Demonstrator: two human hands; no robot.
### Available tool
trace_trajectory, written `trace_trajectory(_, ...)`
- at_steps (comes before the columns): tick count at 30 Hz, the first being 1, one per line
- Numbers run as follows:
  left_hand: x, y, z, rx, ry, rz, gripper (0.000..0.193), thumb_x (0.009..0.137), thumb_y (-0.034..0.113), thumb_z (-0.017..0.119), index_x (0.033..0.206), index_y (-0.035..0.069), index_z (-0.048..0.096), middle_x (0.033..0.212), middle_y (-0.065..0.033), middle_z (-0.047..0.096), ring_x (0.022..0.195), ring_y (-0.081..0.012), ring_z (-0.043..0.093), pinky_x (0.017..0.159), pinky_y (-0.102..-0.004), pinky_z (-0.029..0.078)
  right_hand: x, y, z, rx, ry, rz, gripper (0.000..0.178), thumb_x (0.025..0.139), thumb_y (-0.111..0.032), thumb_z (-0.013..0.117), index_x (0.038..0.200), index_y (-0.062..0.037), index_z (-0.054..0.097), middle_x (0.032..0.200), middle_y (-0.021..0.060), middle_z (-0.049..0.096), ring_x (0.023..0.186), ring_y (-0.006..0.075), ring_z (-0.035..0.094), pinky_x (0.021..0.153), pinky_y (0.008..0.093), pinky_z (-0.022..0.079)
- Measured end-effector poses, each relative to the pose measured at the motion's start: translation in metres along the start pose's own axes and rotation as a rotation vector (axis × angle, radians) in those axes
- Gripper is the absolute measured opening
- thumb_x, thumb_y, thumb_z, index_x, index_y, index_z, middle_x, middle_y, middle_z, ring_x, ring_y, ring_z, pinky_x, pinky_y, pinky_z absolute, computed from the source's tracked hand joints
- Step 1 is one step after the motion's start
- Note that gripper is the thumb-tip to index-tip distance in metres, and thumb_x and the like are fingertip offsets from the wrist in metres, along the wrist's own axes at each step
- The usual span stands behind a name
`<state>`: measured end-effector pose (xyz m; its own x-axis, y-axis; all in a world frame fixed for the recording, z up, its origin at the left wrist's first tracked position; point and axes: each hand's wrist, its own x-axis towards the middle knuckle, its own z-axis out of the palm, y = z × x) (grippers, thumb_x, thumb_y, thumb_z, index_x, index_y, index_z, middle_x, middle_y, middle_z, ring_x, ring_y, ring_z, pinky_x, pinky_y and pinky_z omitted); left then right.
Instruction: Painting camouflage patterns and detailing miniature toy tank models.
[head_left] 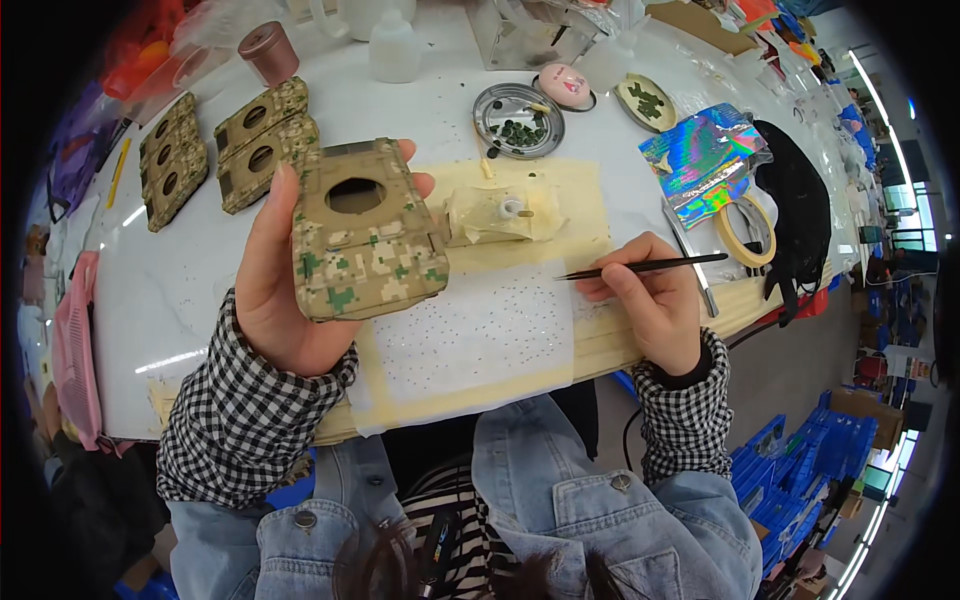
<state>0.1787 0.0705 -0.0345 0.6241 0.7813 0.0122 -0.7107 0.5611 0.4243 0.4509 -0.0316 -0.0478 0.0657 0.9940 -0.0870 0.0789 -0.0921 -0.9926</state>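
Note:
My left hand (275,285) holds up a model tank hull (365,265) in tan, brown and green pixel camouflage, with a round hole in its top. Its fingers wrap around the hull from beneath and the far side. Black fine-pointed tweezers (660,265) are pinched in my right hand (655,305), their tip pointing left above a white sheet (470,345). Many tiny specks lie scattered over that sheet. Just beyond it, a block wrapped in masking tape (490,215) with a small white cup on top sits on yellowish paper.
More camouflaged hulls (172,165) lie at the left, near a pinkish can (268,52). A metal dish (518,120) of small dark green parts and a round lid (646,102) stand farther back. Iridescent film (700,160), a tape roll (746,230) and black cloth (795,210) lie right.

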Motion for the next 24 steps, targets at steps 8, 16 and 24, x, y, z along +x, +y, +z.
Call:
trace_trajectory(8,0.0001,-0.0008,-0.0010,-0.095,0.014,-0.028,0.068,0.096,0.042,0.032,0.139,-0.006,0.009,0.132,-0.0272,0.036,0.114,-0.0358,0.050,0.090,-0.0376,0.051,0.0030,0.0008,0.0011,-0.020,0.001,0.007,0.010,0.090,-0.005,0.054,0.092,0.0049,0.052,0.085,0.0095,0.060,0.080,0.0138,0.063,0.072,0.0232,0.051)
trace_trajectory(16,0.0008,-0.0009,-0.0014,-0.114,0.003,-0.036,0.071,0.095,0.043,0.032,0.139,-0.006,0.005,0.130,-0.0283,0.038,0.114,-0.0360,0.050,0.089,-0.0378,0.051,0.0031,0.0015,0.0000,-0.036,0.001,0.015,0.011,0.090,-0.006,0.055,0.091,0.0048,0.052,0.084,0.0093,0.061,0.080,0.0135,0.063,0.072,0.0229,0.051)
trace_trajectory(24,0.0001,0.0014,-0.0040,-0.101,-0.049,-0.078,0.062,0.096,0.043,0.030,0.134,-0.005,0.025,0.131,-0.0232,0.041,0.116,-0.0335,0.048,0.092,-0.0432,0.048,0.0030,0.0016,0.0000,-0.036,0.004,0.014,0.011,0.090,-0.007,0.054,0.090,0.0045,0.052,0.083,0.0097,0.062,0.079,0.0138,0.063,0.073,0.0232,0.051)
